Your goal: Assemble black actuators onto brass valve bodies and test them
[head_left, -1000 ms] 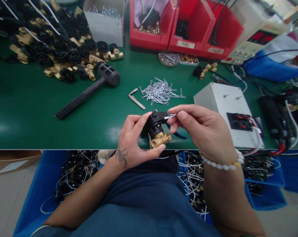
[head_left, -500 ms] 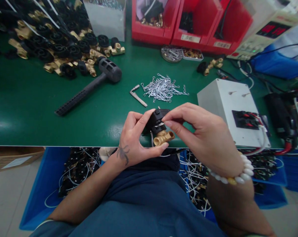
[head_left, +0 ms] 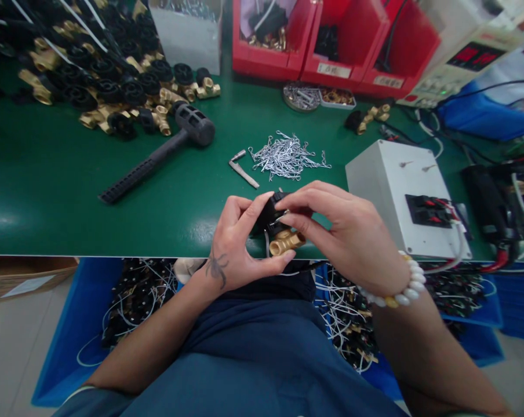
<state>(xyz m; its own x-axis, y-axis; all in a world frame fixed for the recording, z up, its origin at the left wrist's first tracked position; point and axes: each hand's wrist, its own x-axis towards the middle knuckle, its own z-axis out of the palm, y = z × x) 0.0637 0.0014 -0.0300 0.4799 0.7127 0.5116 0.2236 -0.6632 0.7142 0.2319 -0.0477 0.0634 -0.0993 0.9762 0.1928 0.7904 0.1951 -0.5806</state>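
Observation:
My left hand (head_left: 236, 243) grips a small valve (head_left: 279, 229) with a black plastic top and a brass threaded body, held just above the near edge of the green table (head_left: 48, 191). My right hand (head_left: 344, 237) is closed in a pinch on a thin metal clip at the side of the black top; the clip is almost hidden by the fingertips. A loose pile of the same silver clips (head_left: 288, 155) lies on the table just beyond the hands.
A black mallet (head_left: 162, 152) lies left of the clips, a small metal key (head_left: 242, 168) beside them. Heaped brass and black valves (head_left: 105, 81) fill the far left. Red bins (head_left: 331, 40) stand at the back, a white switch box (head_left: 401, 197) at right, blue crates (head_left: 75, 324) below.
My right hand brought the clip from beside the valve's top in against it, and its fingers now cover the clip. Both hands stayed near the table's front edge.

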